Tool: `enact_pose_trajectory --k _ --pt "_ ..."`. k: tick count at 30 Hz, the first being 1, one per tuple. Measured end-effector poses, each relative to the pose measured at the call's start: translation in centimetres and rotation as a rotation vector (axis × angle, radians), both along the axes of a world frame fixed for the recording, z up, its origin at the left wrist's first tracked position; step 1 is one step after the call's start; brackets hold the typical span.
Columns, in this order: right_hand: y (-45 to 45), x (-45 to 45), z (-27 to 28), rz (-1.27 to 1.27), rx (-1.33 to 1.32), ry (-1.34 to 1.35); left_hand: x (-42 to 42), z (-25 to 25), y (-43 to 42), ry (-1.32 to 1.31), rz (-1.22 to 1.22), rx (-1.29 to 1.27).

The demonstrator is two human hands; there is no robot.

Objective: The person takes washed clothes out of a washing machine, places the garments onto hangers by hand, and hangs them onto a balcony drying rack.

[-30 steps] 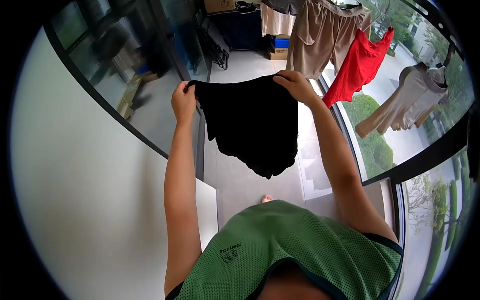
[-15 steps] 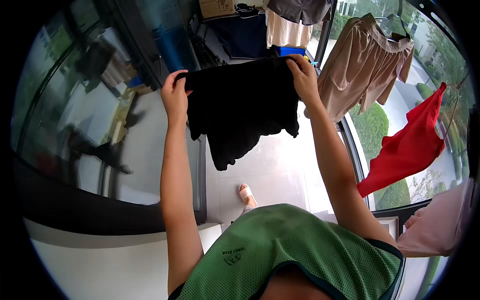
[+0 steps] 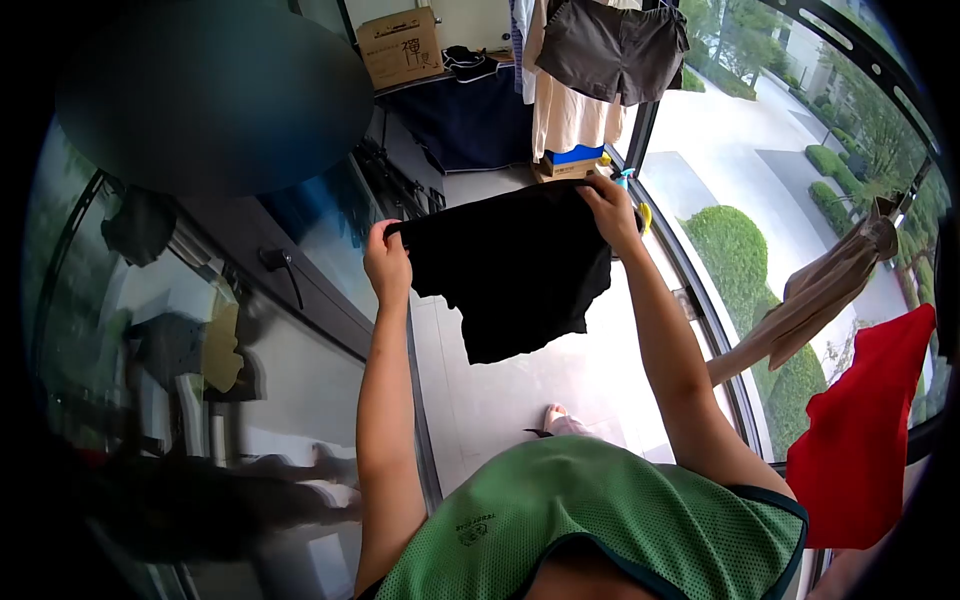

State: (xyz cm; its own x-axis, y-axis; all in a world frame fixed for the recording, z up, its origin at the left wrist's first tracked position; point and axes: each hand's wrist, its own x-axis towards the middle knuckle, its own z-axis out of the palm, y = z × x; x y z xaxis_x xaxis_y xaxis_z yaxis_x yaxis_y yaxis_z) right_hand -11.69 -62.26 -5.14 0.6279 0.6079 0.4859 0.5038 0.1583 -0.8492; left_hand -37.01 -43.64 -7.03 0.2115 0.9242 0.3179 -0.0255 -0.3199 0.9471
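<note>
A black garment (image 3: 510,275) hangs stretched between my two hands in front of me, its folds too dark to show what kind it is. My left hand (image 3: 389,265) is closed on its upper left corner, thumb and fingers pinching the edge. On the upper right corner my right hand (image 3: 613,216) grips the same edge, slightly higher. The garment's lower edge hangs free and uneven above the pale tiled floor (image 3: 445,400).
Grey shorts (image 3: 615,50) and light clothes hang ahead. A beige garment (image 3: 830,280) and a red cloth (image 3: 855,430) hang along the windows at right. A cardboard box (image 3: 400,48) stands at the back. A door with a handle (image 3: 283,268) is at left.
My view has shifted, so the black garment and both hands appear lower and the room's far end shows more. The beige garment now appears farther right and narrower. Both hands keep their hold.
</note>
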Motion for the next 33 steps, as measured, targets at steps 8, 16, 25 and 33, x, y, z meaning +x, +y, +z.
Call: enact_pose_trajectory --k 8,16,25,33 --pt "13.6 10.5 -1.5 0.229 -0.142 0.135 9.3 -1.0 13.6 -0.138 -0.301 -0.404" --pt "27.5 20.6 -0.9 0.269 -0.359 0.029 17.7 -0.6 25.4 0.115 -0.351 -0.351" --pt "44.3 29.9 -1.8 0.398 -0.344 0.103 30.6 0.4 40.0 0.008 -0.417 -0.163" --pt "60.9 40.6 -0.6 0.37 -0.506 0.126 41.9 5.5 56.1 -0.232 -0.712 -0.447"
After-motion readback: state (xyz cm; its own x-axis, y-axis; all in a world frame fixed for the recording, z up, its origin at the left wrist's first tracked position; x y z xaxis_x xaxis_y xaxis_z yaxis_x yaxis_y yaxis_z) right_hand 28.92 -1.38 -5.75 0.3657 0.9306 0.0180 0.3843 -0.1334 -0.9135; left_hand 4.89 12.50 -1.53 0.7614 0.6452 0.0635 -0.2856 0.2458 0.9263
